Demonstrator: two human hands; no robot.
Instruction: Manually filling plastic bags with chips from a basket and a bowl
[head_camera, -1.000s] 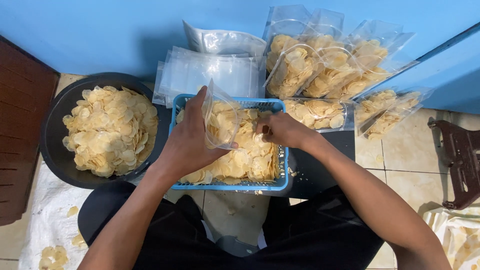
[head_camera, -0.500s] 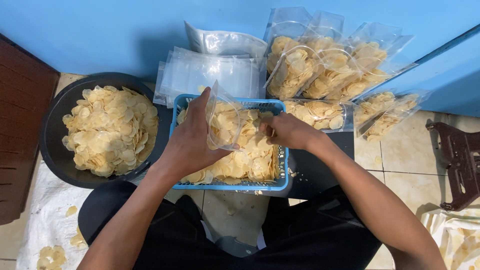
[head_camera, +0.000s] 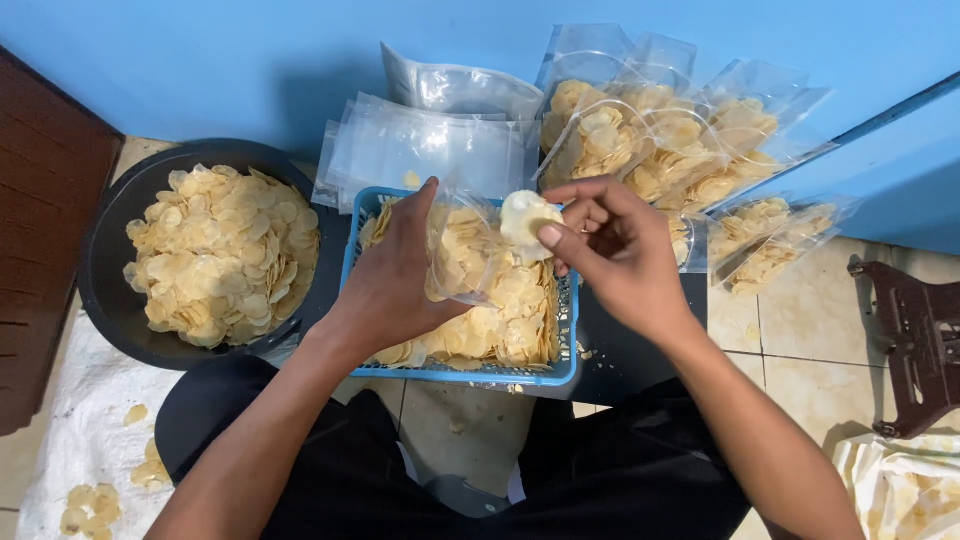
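1. left hand (head_camera: 395, 275) over the left half of the blue plastic basket (head_camera: 560, 372), fingers closed round the edge of a clear plastic bag (head_camera: 465, 250), thumb pointing far toward the wall. bag held upright with its mouth up and already partly filled with chips.
2. right hand (head_camera: 615, 250) raised above the right side of the basket, just beside the bag mouth. thumb and fingers pinch a small stack of pale round chips (head_camera: 527, 218); the stack touches the bag's upper right edge. remaining fingers curled in loosely.
3. basket sits on the floor between the person's knees, near centre of the scene, heaped with loose chips (head_camera: 510, 315). a few crumbs lie on the tile just near of it.
4. left of the basket, a black round basin (head_camera: 110, 250) holding a large mound of the same chips, touching or nearly touching the basket's left wall; cannot tell which.
5. far of the basket, against the blue wall (head_camera: 200, 60), a stack of empty clear bags (head_camera: 420, 150) lying flat.
6. far right, several filled bags (head_camera: 650, 140) leaning against the wall, with more filled bags (head_camera: 775, 235) lying on the tile further right.
7. dark brown plastic stool (head_camera: 915, 330) at the right edge, well apart from the basket.
8. near left, a white sack cloth (head_camera: 70, 420) on the floor with scattered chips on it.
9. person seated, black clothing across the lap at the near edge.
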